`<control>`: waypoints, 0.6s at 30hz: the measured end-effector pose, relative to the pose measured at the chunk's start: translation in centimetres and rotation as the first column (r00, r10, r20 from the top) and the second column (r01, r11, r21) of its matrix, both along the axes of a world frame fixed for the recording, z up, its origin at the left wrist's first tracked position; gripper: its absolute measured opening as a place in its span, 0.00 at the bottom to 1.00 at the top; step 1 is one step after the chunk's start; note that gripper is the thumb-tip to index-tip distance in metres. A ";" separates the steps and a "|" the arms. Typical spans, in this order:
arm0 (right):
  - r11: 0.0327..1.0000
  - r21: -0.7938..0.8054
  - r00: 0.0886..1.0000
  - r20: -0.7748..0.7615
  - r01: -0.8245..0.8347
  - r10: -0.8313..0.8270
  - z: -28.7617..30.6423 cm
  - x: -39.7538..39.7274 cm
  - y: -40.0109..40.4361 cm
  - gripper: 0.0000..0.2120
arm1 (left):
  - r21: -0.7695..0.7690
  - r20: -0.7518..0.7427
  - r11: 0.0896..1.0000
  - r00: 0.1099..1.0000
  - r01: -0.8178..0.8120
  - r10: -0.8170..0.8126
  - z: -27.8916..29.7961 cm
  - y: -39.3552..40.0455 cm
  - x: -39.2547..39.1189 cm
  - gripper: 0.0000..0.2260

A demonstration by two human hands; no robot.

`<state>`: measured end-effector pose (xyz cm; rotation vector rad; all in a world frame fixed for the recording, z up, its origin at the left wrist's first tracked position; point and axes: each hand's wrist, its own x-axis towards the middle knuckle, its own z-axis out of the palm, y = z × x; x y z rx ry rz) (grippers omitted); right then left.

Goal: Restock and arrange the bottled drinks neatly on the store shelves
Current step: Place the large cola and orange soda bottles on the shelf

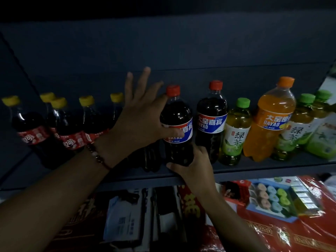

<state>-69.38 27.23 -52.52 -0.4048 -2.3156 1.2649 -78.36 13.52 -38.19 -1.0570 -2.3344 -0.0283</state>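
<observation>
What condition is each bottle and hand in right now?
Red-capped dark plastic soda bottle: capped, upright, held by both hands.
Second red-capped dark soda bottle: capped, standing free.
Orange-capped orange drink bottle: capped, upright.
Left hand: fingers spread, thumb on label.
Right hand: gripping the bottle's base.

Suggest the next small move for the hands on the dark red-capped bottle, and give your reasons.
Probably slide the red-capped bottle upright beside its twin. The right hand grips its base, the left hand steadies its shoulder, and a gap separates the two.
</observation>
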 end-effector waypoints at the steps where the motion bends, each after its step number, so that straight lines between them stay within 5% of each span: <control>1: 1.000 0.018 1.000 0.009 0.026 -0.026 -0.3 -0.2 -0.1 0.37 | -0.008 -0.001 1.000 1.000 -0.007 0.007 -0.1 0.1 -0.1 0.49; 6: 0.981 0.146 0.991 0.012 0.130 -0.133 -1.1 -1.4 -0.8 0.43 | 0.041 -0.017 0.999 1.000 -0.021 0.022 -1.0 1.2 -0.3 0.47; 18: 0.980 0.198 0.994 0.103 0.020 -0.041 -0.9 -1.3 -0.9 0.49 | 0.001 -0.131 0.988 0.979 -0.154 0.153 -2.8 2.5 -0.5 0.44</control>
